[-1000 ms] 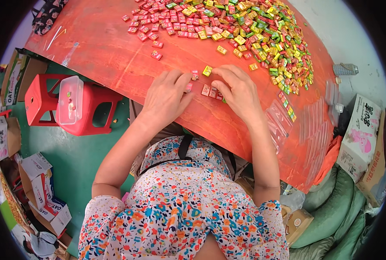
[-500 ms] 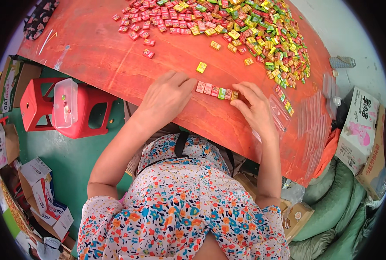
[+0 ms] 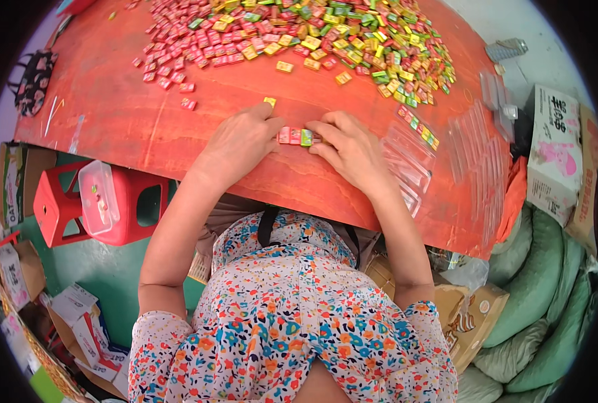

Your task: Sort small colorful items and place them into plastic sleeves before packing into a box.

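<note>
A short row of small candy-sized boxes (image 3: 294, 136), pink ones with a green one at the right, lies on the red table (image 3: 178, 144) between my hands. My left hand (image 3: 240, 142) grips the row's left end, its fingers bent and partly hiding it. At the other end, beside the green box, the thumb and fingers of my right hand (image 3: 350, 149) close on the row. How many boxes sit under the fingers is hidden. Just beyond my left knuckles lies a single yellow box (image 3: 270, 101).
A large heap of red, yellow and green small boxes (image 3: 299, 40) covers the far side. Clear plastic trays (image 3: 406, 158) lie right of my right hand, one filled with a row of boxes (image 3: 418, 127). Red stools (image 3: 121, 215) stand left, cartons (image 3: 554, 158) right.
My hands have come closer together along the row, and less of it shows between them. The whole view has shifted, with the table's contents now further left.
</note>
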A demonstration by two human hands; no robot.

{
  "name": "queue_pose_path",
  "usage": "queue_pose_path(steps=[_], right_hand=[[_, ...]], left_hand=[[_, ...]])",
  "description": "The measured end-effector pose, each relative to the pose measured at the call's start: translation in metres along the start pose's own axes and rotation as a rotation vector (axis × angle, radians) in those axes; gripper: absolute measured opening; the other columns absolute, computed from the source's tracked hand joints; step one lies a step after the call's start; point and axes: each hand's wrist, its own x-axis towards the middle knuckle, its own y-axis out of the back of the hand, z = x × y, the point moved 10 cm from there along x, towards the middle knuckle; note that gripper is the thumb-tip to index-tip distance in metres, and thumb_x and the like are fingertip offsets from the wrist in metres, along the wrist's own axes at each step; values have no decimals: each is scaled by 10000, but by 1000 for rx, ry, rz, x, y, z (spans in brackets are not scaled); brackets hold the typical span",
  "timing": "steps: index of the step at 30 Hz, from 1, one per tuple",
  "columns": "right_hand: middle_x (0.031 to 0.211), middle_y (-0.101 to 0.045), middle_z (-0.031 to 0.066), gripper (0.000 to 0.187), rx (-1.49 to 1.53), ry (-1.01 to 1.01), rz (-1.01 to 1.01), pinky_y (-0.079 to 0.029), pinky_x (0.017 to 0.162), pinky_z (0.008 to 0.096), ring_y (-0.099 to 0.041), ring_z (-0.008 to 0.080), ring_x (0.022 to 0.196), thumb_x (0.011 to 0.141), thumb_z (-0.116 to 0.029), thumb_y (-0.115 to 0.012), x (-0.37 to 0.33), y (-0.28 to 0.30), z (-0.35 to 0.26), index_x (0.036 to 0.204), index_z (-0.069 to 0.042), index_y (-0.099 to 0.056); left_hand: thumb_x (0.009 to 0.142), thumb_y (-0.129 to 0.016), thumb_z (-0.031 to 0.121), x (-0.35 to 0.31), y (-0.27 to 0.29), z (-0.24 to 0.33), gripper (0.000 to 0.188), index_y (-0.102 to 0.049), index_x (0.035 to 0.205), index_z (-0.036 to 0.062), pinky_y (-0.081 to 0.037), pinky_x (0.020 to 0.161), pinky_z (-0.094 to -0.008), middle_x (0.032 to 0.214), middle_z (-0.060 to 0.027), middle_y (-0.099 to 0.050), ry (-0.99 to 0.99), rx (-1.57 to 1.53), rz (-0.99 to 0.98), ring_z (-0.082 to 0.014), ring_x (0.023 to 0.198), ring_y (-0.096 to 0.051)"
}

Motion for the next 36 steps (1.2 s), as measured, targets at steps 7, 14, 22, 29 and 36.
queue_pose_path(steps=[7, 14, 22, 29, 36], right_hand=[[1039, -611, 71, 341, 22, -11, 28, -508, 848, 406, -613, 278, 989, 831, -213, -738, -2, 0, 2, 1144, -86, -689], [1017, -588, 58, 336, 24, 35, 73, -508, 829, 413, -602, 267, 974, 806, -225, -753, -4, 0, 0, 1113, -107, -688], [1031, -601, 57, 352, 30, 16, 66, -505, 821, 418, -602, 262, 966, 803, -210, -758, -4, 0, 2, 1133, -104, -690], [1031, -601, 55, 353, 21, 3, 68, -506, 825, 415, -604, 259, 973, 802, -209, -760, -5, 0, 2, 1134, -110, -691], [1041, -605, 53, 345, 17, -10, 52, -505, 833, 420, -605, 262, 991, 810, -222, -754, -5, 0, 2, 1130, -111, -692]], left_hand=[[775, -752, 165, 1, 4, 8, 341, -686, 1089, 50, -521, 784, -418, 956, -97, -618, -94, 104, 1, -304, 922, -603], [758, -769, 215, -2, 12, 3, 434, -672, 1154, 66, -519, 844, -408, 1066, -82, -638, -77, 168, 10, -289, 983, -596], [778, -759, 177, -26, 27, -27, 393, -664, 1127, 23, -506, 855, -422, 1055, -106, -625, -41, 119, 103, -319, 982, -597], [801, -737, 136, -32, 32, -35, 300, -678, 1067, 10, -500, 858, -430, 1029, -122, -622, 39, 57, 107, -333, 977, -595], [769, -765, 165, -38, 63, -16, 451, -616, 1182, 58, -516, 866, -427, 1046, -107, -599, -13, 343, 346, -309, 1043, -596]])
